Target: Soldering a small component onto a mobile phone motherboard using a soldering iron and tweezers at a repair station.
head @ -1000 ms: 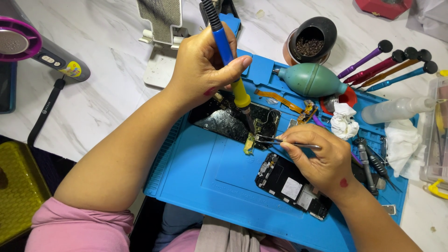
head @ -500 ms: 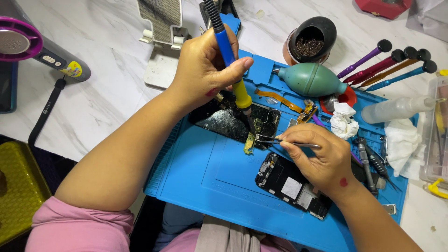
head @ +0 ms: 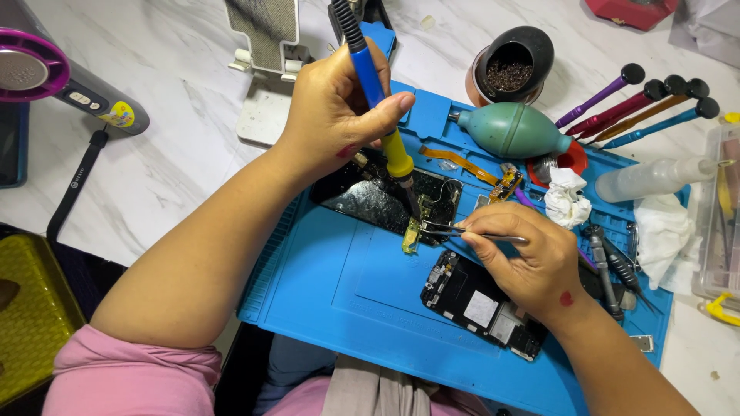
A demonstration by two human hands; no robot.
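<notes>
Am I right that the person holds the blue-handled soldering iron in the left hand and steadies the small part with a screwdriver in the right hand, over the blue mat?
Not quite: the right hand holds tweezers, not a screwdriver. The head view shows their thin metal tips pinching at the small part. The left hand does hold the blue-handled soldering iron, over the blue mat.

The left hand [head: 335, 115] grips a blue and yellow soldering iron [head: 378, 100], tip down on a small gold part [head: 411, 236] at the edge of an opened phone [head: 389, 196]. The right hand [head: 524, 262] pinches tweezers [head: 462, 229] that touch the same part. Both work over a blue mat [head: 347, 308]. A circuit board [head: 482, 304] lies just below the right hand, a green air blower [head: 512, 129] beyond.
</notes>
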